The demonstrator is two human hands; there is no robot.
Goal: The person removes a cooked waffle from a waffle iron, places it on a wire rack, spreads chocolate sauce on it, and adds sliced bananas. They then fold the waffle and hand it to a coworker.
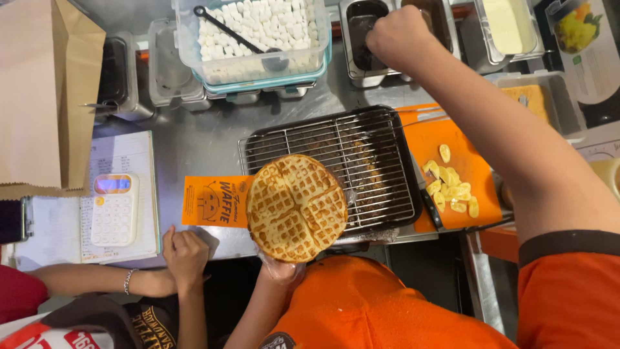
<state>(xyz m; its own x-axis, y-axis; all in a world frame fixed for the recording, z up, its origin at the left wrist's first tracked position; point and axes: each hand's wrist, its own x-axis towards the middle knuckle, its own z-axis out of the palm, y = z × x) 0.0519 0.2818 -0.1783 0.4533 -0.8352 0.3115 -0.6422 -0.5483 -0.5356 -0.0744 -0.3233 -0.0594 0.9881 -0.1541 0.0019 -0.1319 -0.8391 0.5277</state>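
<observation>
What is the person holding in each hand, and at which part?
The left hand supports the round waffle from below at its near edge. The right hand, closed over a dark sauce container, hides whatever it grips.

Bare bench (206, 139) strip left open between notebook (123, 155) and wire rack (361, 161). Back edge blocked by marshmallow tub (252, 39) and steel containers (129, 77). Right side taken by orange cutting board (475, 174). Front-left occupied by another person's hand (186, 253).
</observation>
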